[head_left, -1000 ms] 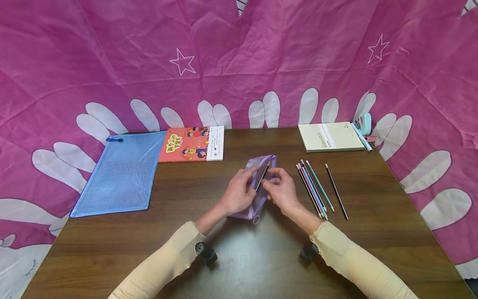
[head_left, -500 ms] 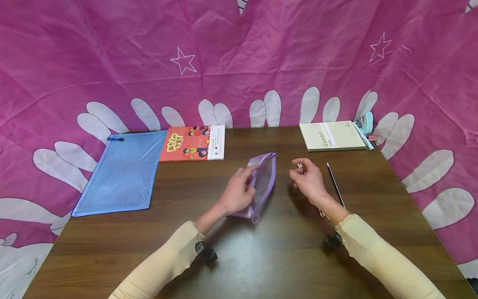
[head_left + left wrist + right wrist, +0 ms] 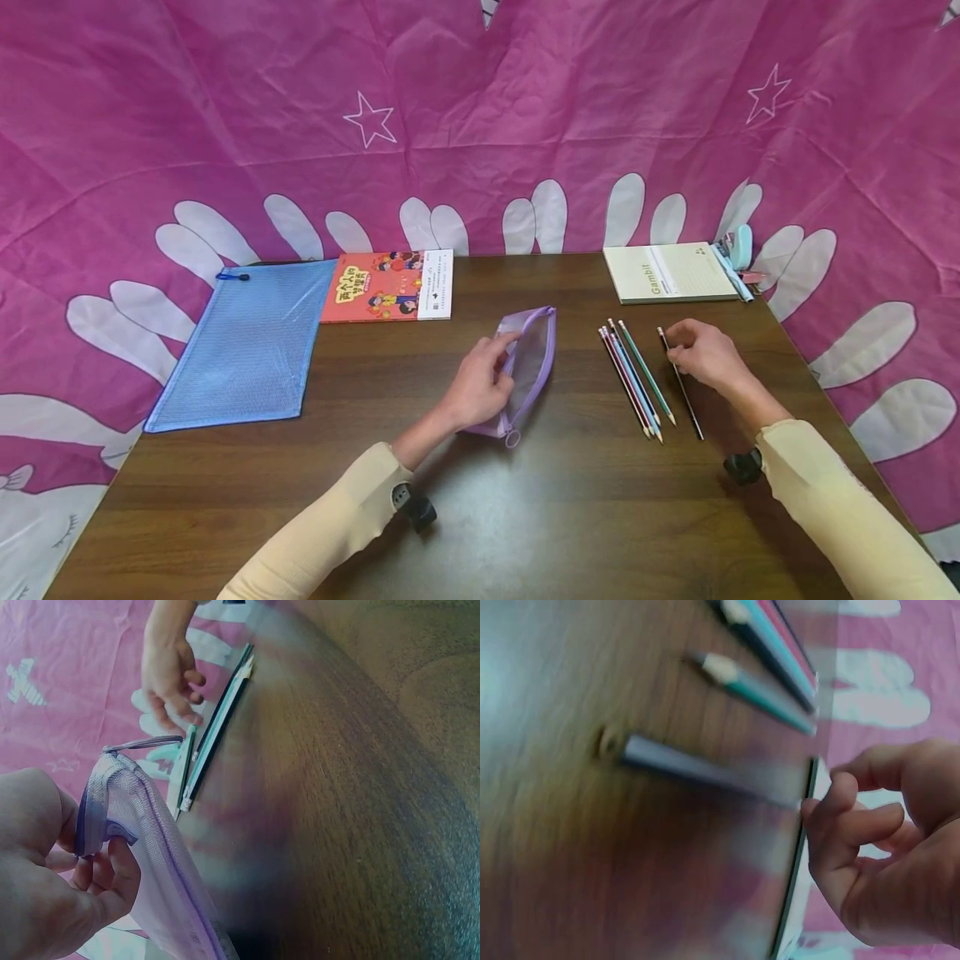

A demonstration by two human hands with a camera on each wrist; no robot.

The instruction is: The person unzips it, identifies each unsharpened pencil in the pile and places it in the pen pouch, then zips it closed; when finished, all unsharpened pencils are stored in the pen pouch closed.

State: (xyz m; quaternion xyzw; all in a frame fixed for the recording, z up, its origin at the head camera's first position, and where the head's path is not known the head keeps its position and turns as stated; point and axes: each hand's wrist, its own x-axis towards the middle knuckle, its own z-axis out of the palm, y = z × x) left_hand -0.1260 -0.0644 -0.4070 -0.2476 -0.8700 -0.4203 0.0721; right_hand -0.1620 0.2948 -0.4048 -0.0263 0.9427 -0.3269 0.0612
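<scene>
My left hand [image 3: 480,383] grips one side of a translucent purple zip pencil case [image 3: 536,367], curling its fingers over the rim; the case's mouth gapes. In the left wrist view, thumb and fingers pinch the purple edge [image 3: 94,817]. At the right, my right hand [image 3: 705,354] is beside a lone dark pencil [image 3: 684,392] lying on the table. Its fingertips are right at the pencil's eraser end, bent but loosely spread, in the right wrist view. Between the case and that hand lie several pencils [image 3: 630,383] side by side, a green pencil [image 3: 648,375] slightly apart.
A blue mesh zip bag [image 3: 247,350] lies at the left, touching a red book [image 3: 375,287]. At the back right is a cream notebook [image 3: 667,273] with small stationery [image 3: 737,254] beside it. A pink cloth [image 3: 480,125] hangs behind the wooden table [image 3: 525,517].
The pencil that was in the case's mouth has gone from sight. My right hand has left the case and moved right, past the pencils, to the dark pencil. The left hand stays put.
</scene>
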